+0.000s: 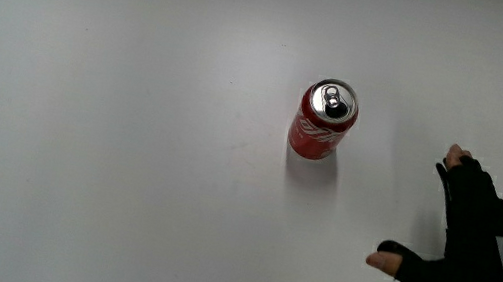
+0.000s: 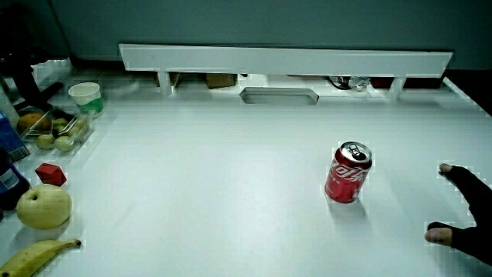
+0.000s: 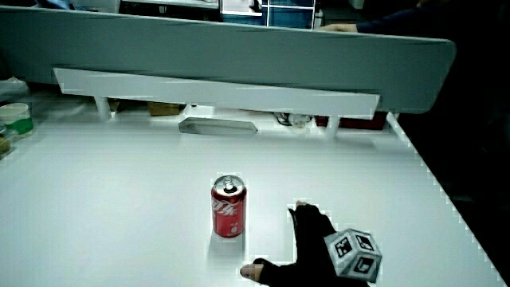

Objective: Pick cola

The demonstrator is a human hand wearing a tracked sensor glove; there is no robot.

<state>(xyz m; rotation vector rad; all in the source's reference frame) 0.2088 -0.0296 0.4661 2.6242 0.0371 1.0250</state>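
A red cola can [image 1: 324, 120] stands upright on the white table [image 1: 130, 142], its silver top and pull tab showing. It also stands in both side views [image 2: 347, 172] [image 3: 228, 207]. The gloved hand [image 1: 465, 251] is beside the can and a little nearer to the person, a clear gap between them. Its thumb and forefinger are spread wide toward the can and hold nothing. The patterned cube [image 3: 353, 253] sits on the back of the hand [image 3: 315, 247]. Only part of the hand [image 2: 465, 215] shows in a side view.
A low partition [image 2: 284, 58] runs along the table's edge farthest from the person. At one end of the table lie a banana [image 2: 38, 256], an apple [image 2: 42, 206], a small red block [image 2: 49, 174], a white cup [image 2: 85, 97] and a tray of fruit [image 2: 54, 131].
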